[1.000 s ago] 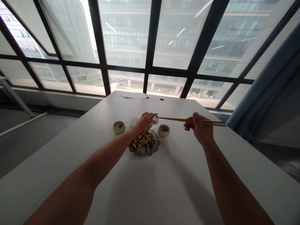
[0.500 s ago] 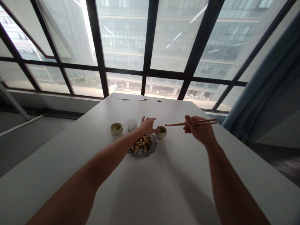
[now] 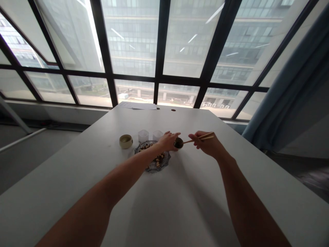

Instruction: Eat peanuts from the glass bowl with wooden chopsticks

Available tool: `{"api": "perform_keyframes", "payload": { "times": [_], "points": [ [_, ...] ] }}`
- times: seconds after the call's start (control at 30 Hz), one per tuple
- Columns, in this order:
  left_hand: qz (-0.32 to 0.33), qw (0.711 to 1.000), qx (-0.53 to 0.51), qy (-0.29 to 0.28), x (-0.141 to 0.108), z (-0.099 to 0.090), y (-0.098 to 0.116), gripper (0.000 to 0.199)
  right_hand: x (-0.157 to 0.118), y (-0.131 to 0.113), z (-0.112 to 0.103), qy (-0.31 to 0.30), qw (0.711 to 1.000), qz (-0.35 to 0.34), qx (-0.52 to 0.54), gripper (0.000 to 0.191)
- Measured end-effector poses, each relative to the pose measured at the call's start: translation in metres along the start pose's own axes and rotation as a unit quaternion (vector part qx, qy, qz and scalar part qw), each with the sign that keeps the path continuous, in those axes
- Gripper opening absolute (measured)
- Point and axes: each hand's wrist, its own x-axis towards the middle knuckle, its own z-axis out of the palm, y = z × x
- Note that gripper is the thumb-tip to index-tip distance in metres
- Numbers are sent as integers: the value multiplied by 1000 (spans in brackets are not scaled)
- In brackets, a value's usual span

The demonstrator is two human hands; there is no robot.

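My left hand [image 3: 169,140] grips a small cup [image 3: 178,143], which leans with its dark inside toward me. Wooden chopsticks [image 3: 199,138] are held in my right hand [image 3: 205,143], their tips at the cup's right rim. Below my left forearm lies a scalloped glass plate [image 3: 164,164] with nut-like pieces [image 3: 159,160] on it, partly hidden by the arm. Behind the plate stand two clear containers, one [image 3: 143,136] to the left and one [image 3: 157,135] beside my left hand. A green cup [image 3: 125,141] sits upright left of the plate.
The white table [image 3: 102,144] extends toward large windows. Papers [image 3: 137,105] lie at its far edge, near two dark holes. A blue curtain [image 3: 280,92] hangs at the right, and a metal frame [image 3: 17,118] stands at the left.
My left hand has moved right and closed on the cup, which is now tilted. My right hand has brought the chopsticks left to the cup's rim. The second clear container has come into view.
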Motion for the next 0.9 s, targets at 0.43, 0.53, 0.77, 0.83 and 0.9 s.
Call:
{"api": "perform_keyframes", "payload": {
  "times": [0.43,0.53,0.77,0.83,0.9],
  "points": [
    [-55,996,-33,-60,3,-7,-13,86,-5,-28,-4,179,981,13,78,64],
    [-25,1000,-15,3,-21,-27,-28,64,-7,-35,-1,179,971,29,158,65],
    [-133,974,43,179,-128,-68,-95,38,-5,-26,45,-133,966,100,197,63],
    [-181,961,55,202,-152,-67,-111,38,-5,-22,64,-153,957,97,225,61],
    [-218,949,56,222,-170,-60,-122,41,-7,-18,81,-157,951,77,255,57]
  ]
}}
